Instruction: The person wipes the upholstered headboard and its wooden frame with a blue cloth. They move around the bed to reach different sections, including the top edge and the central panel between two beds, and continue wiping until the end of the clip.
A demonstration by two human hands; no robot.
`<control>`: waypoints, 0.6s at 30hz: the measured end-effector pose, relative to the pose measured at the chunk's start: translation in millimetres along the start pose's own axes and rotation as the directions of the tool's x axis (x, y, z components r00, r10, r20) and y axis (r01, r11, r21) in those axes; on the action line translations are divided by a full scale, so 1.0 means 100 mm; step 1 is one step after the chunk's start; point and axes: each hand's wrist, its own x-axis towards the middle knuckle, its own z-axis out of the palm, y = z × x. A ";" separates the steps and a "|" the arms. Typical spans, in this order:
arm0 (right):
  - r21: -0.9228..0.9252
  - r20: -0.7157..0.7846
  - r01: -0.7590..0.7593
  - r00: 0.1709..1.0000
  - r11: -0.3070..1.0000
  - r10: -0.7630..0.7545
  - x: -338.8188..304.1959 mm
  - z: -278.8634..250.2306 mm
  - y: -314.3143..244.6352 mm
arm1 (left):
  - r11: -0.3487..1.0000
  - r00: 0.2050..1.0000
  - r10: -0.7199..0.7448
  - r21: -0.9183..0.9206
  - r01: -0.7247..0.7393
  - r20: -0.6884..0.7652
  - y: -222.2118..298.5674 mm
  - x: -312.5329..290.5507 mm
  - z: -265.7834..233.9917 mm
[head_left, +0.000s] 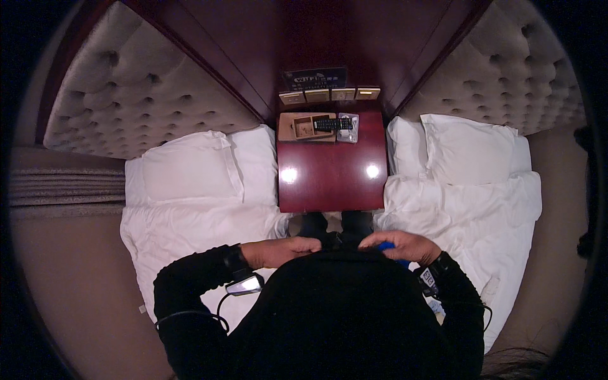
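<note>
Head view looks straight down on a dark red nightstand (332, 180) that stands between two beds with white bedding. At the far edge of its top, toward the left corner, lies a flat tan tray (297, 126), rectangular, with a smaller compartment inside it. A black remote control (334, 124) rests across the right part of this tray, its long axis running left to right, parallel to the far edge. Just beside it, at the right, is a small clear plastic packet (349, 128), upright rectangle in shape. On the dark wood wall above the nightstand there is a row of four pale square switch plates (329, 95), and over them a dark blue rectangular sign (315, 78) with light print. The near half of the nightstand top carries only two bright reflections. Close to the body, below the near edge of the nightstand, the left hand (278, 251) is curled with fingers pressed together; I cannot tell if it holds something. The right hand (405, 246) is closed around a small blue object (391, 251), mostly hidden under the fingers, so its direction cannot be told. Both wrists wear black straps with small devices and cables.
</note>
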 end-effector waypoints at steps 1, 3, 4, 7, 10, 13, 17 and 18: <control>-0.051 0.021 -0.045 0.999 0.998 0.046 0.00 0.00 0.04 | 0.999 0.997 -0.036 0.038 0.038 -0.062 0.10 -0.10 -0.04; -0.112 0.080 -0.121 0.988 0.986 0.131 0.00 -0.02 0.08 | 0.977 0.969 -0.150 0.121 0.175 -0.195 0.38 -0.40 -0.08; -0.083 0.131 -0.053 0.989 0.995 0.064 0.01 -0.03 0.08 | 0.966 0.934 -0.239 0.033 0.257 -0.265 0.54 -0.59 -0.03; -0.105 0.276 0.067 0.961 0.992 -0.035 0.11 -0.08 0.07 | 0.975 0.914 -0.121 0.125 0.182 -0.388 0.96 -1.04 -0.08; -0.264 0.357 0.055 0.933 0.963 0.045 0.24 -0.15 0.12 | 0.981 0.919 -0.062 0.146 0.128 -0.389 0.93 -1.03 -0.08; -0.346 0.309 0.053 0.949 0.937 0.060 0.10 -0.26 0.19 | 0.987 0.919 -0.161 -0.031 0.160 -0.361 0.46 -0.69 -0.06; -0.039 0.288 -0.326 0.902 0.945 0.323 -0.61 -0.45 0.14 | 0.964 0.965 -0.187 -0.222 0.145 -0.184 -0.22 -0.56 0.03; -0.038 0.307 -0.433 0.852 0.900 0.423 -0.77 -0.46 0.13 | 0.971 0.986 -0.118 -0.223 0.090 -0.118 -0.33 -0.63 0.05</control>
